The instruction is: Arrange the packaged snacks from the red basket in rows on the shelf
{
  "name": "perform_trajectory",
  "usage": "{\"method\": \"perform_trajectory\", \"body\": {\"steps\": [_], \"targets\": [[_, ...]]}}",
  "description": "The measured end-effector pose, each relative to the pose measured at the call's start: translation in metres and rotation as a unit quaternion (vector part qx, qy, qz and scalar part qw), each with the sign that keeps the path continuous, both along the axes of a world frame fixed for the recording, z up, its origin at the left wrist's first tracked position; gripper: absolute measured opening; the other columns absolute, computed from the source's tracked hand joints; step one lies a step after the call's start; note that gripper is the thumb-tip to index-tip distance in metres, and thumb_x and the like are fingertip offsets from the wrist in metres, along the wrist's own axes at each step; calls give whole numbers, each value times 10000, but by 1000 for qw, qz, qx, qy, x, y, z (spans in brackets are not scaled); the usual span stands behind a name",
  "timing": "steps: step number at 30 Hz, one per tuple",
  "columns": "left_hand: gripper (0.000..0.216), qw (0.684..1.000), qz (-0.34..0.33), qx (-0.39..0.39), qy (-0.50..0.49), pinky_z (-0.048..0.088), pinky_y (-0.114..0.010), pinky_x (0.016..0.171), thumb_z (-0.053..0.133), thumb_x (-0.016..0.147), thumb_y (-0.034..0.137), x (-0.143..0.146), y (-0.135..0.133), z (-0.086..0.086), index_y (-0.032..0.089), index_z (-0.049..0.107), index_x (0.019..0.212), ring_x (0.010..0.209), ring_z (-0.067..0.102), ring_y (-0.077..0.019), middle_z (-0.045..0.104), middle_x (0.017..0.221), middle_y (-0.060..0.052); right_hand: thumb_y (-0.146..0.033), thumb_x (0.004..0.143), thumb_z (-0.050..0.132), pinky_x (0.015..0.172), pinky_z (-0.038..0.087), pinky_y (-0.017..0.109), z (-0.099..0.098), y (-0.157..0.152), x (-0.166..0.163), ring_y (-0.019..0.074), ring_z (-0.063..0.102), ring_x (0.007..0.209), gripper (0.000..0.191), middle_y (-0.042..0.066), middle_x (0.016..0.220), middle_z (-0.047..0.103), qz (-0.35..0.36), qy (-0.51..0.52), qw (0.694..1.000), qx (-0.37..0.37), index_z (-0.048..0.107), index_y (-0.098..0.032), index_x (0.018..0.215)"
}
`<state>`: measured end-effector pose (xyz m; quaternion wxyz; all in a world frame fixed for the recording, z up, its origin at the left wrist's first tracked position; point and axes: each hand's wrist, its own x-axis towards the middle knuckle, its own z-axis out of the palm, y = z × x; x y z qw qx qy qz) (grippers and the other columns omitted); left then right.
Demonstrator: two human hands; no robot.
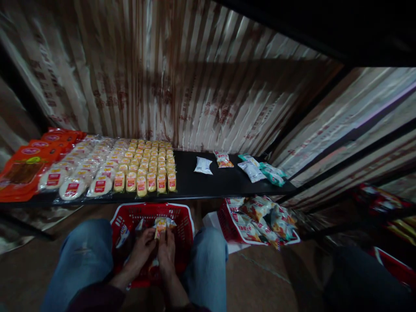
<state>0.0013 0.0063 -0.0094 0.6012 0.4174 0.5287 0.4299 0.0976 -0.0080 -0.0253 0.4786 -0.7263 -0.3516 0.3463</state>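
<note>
Between my knees sits a red plastic basket [186,216] with a white rim and a few wrapped packets [123,236] in it. Over it, a small snack packet [161,225] with yellow and orange print is pinched in my fingers. My left hand [143,249] is closed at the packet's left edge, its thumb and fingertips together. My right hand [166,251] grips the packet's lower part from the right. My fingers partly cover the packet, and my forearms hide some of the basket's inside.
On the black shelf [185,184] lie orange bags [35,160], round white wrapped cakes [73,187], rows of small yellow cakes [141,184] and several loose packets [251,171]. A second red basket [224,219], full of snack packets [260,216], stands to the right. Dark cloth [364,277] is at lower right.
</note>
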Motion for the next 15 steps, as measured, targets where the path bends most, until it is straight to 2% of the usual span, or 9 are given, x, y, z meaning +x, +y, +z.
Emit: {"method": "perform_trajectory", "body": {"steps": [3, 6, 10, 15], "targets": [[342, 999, -8, 10, 36, 485, -390, 895, 661, 579, 394, 5, 3, 11, 193, 622, 853, 911, 662, -247, 714, 964, -109, -554, 816, 441, 984, 440, 393, 7, -1, 2, 275, 601, 1118, 546, 159, 1160, 664, -27, -7, 1000, 7, 689, -156, 1095], [323, 998, -12, 30, 57, 483, -402, 906, 640, 614, 399, 10, 5, 21, 197, 617, 865, 924, 662, -256, 712, 969, -114, -560, 825, 457, 991, 441, 379, 17, -1, 4, 263, 593, 1137, 545, 152, 1201, 646, -44, 9, 998, 45, 661, -157, 1130], [306, 996, -28, 65, 56, 475, -399, 927, 600, 685, 392, 23, 9, 38, 204, 610, 927, 971, 650, -255, 706, 1020, -111, -536, 848, 471, 972, 460, 362, 36, 2, 13, 246, 596, 1138, 534, 136, 1244, 628, -51, 39, 992, 109, 581, -163, 1214], [333, 994, -31, 78, 72, 466, -372, 933, 592, 680, 404, 44, 20, 63, 215, 632, 951, 981, 640, -259, 685, 1079, -110, -522, 859, 470, 994, 448, 370, 60, 12, 33, 252, 576, 1169, 506, 142, 1268, 610, -60, 42, 988, 134, 547, -177, 1221]]}}
